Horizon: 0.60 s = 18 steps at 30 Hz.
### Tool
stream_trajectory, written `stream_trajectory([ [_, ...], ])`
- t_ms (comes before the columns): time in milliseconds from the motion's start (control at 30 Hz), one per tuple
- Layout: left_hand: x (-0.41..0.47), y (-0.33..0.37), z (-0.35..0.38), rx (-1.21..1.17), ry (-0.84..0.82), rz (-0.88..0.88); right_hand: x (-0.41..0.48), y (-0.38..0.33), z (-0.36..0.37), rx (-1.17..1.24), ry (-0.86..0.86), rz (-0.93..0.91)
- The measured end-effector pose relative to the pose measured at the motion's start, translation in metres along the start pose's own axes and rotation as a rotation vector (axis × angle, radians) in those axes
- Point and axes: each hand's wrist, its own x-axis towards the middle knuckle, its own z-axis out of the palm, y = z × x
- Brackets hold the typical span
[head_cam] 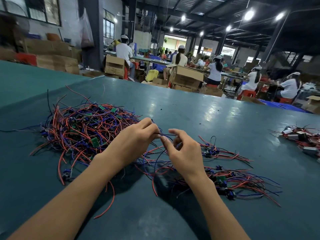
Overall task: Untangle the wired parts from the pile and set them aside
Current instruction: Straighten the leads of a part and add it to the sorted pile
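Mid-untangle, just right of pile (83,129): pinching dark wire (167,135) with fingers of left hand (135,141). Fingers of right hand (185,153) half-curled at it, grip unclear. Next: ease free gently, lay with separated parts (228,181) further right of pile.

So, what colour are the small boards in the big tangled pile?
Green: the small boards show best in the head view.

Pile (83,129) left on table (199,110), sorted parts (230,179) right, hands between.
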Motion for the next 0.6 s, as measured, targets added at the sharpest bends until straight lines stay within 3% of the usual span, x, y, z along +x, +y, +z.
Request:
stream_trajectory([
  [233,0.0,-0.017,-0.003,0.054,-0.001,0.04,0.003,0.01,0.0,0.016,-0.089,-0.046],
  [467,-0.012,-0.047,0.002,0.17,-0.221,-0.246,0.004,0.009,-0.002,0.059,0.025,-0.028],
  [600,-0.012,-0.053,-0.008,-0.058,-0.1,-0.212,0.005,0.009,-0.004,0.117,0.088,0.027],
])
